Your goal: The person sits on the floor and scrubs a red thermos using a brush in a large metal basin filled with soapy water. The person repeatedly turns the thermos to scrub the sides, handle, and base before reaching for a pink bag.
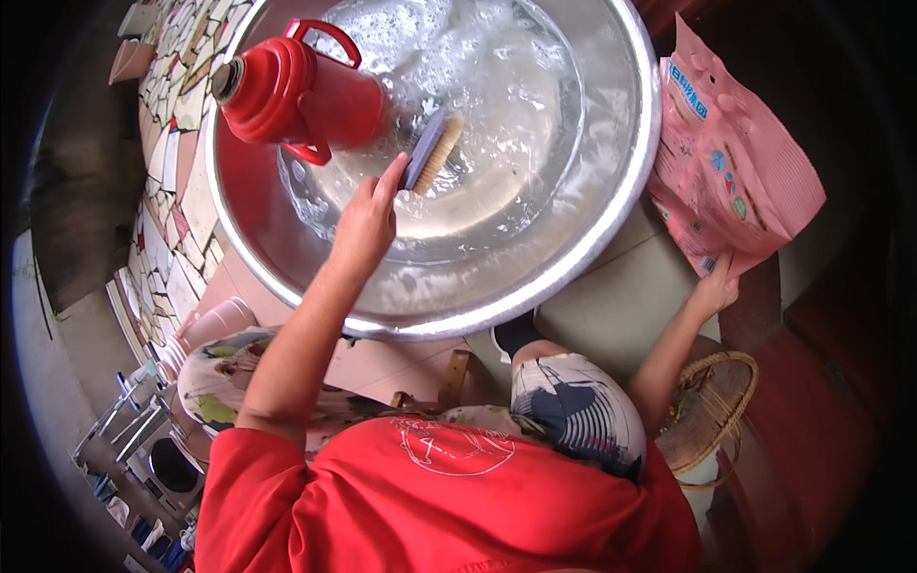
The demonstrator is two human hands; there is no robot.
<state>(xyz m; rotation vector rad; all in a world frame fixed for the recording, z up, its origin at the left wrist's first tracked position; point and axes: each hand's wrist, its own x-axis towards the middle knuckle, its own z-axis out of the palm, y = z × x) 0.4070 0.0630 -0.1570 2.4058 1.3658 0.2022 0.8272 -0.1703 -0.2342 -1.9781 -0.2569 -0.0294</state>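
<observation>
A large round metal basin (458,326) with soapy water stands before me. My left hand (364,225) grips a blue-backed scrubbing brush (430,150) with pale bristles over the water. Just beyond that hand, a red thermos flask (308,93) leans in the basin at the left, its base in the water and its stoppered neck near the rim. At the right, outside the basin, my right hand (711,292) holds the lower edge of a pink plastic packet (738,165) bearing writing. Part of the fingers is hidden by the packet.
A woven basket (706,422) sits by my right arm. Pink plastic buckets (218,321) stand left of my leg, and a washing machine (168,469) is at the lower left. A small wooden stool (453,379) shows between my legs. Broken-tile paving (175,157) lies beyond the basin's left side.
</observation>
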